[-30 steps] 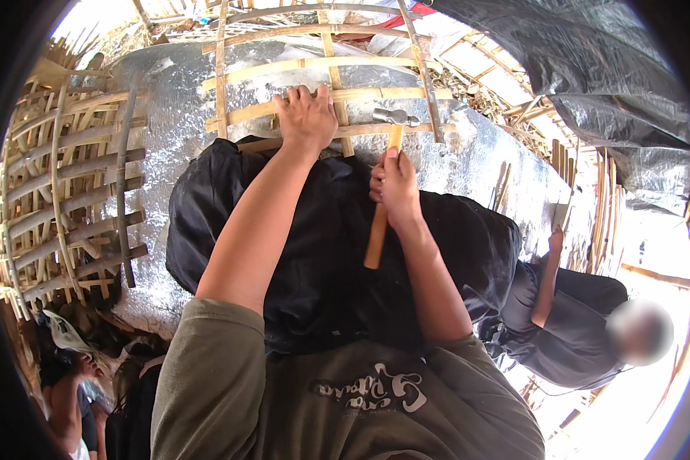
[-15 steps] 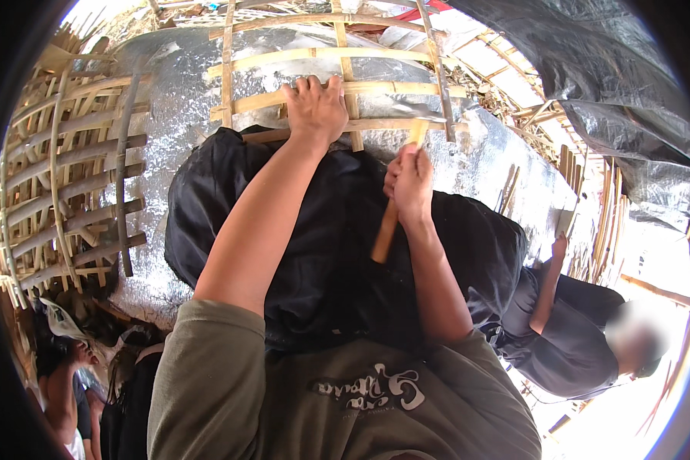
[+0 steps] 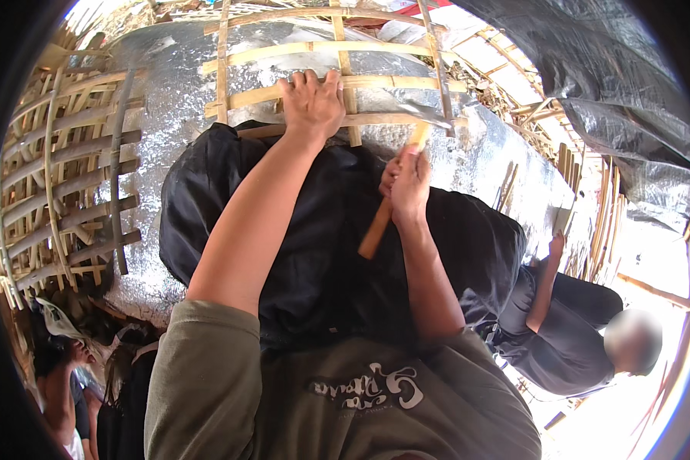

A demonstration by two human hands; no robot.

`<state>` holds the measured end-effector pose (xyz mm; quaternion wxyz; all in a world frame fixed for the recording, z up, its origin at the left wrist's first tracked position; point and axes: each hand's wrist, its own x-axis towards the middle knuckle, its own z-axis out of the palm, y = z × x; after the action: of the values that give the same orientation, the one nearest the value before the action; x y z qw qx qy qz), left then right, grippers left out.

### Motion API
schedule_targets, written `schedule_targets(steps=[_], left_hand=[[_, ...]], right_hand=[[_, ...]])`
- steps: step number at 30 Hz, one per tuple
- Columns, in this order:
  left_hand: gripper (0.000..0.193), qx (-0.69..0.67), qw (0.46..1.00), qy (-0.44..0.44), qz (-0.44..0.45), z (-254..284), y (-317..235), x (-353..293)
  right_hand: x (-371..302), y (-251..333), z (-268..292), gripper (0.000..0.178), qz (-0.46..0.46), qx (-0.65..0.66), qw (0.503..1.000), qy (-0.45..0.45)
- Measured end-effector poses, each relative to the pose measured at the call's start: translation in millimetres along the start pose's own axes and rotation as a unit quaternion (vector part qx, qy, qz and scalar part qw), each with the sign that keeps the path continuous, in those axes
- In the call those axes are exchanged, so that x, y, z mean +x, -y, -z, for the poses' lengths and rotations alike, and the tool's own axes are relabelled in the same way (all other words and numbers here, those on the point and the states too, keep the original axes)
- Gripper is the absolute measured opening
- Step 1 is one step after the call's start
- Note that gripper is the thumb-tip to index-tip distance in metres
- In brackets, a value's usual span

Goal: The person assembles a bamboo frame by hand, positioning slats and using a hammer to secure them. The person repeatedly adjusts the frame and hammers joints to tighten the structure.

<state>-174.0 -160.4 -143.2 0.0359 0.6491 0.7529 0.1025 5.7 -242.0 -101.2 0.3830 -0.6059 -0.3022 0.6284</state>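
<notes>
A lattice of pale split-bamboo slats [image 3: 395, 81] lies in front of my knees, its strips crossing at several points. My left hand [image 3: 312, 109] presses on its near part, fingers bent over a cross slat. In my right hand [image 3: 408, 182] is a hammer [image 3: 371, 236] with a wooden handle. The fist is wrapped round the handle, which slants up to a metal head, a little blurred, over the lattice's near right corner. Whether the head touches the bamboo, I cannot tell. Any nail under my left hand is hidden.
Darker finished bamboo lattices [image 3: 73, 184] are stacked at left. A worn silvery sheet [image 3: 169, 84] covers the ground. At right, a co-worker [image 3: 567, 330] in black sits near upright bamboo strips [image 3: 606, 207]. Another person [image 3: 57, 383] is at lower left. Black plastic sheeting [image 3: 621, 100] hangs upper right.
The hammer's handle end has swung slightly left and its head has dipped a little toward the near right corner. My left hand keeps its place on the lattice; the whole view has shifted slightly.
</notes>
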Motion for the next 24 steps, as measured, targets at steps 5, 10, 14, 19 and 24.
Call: schedule_targets(steps=[5, 10, 14, 19, 24], left_hand=[[0.032, -0.009, 1.0, -0.03, -0.007, -1, 5, 0], [0.034, -0.018, 1.0, 0.004, -0.007, 1, 4, -1], [0.035, -0.003, 1.0, 0.012, 0.005, 1, -2, -2], [0.036, -0.014, 1.0, -0.011, -0.008, -1, 5, 2], [0.034, -0.002, 1.0, 0.013, 0.006, -1, -2, 2]], right_hand=[[-1, -2, 7, 0.031, 0.024, -0.087, 0.995, 0.048], [-1, 5, 2, 0.034, 0.019, -0.268, 0.961, 0.058], [-7, 8, 9, 0.029, 0.065, 0.058, 0.996, 0.008], [-7, 16, 0, 0.028, -0.06, -0.163, 0.981, 0.089], [0, 48, 17, 0.027, 0.077, -0.059, 0.995, -0.021]])
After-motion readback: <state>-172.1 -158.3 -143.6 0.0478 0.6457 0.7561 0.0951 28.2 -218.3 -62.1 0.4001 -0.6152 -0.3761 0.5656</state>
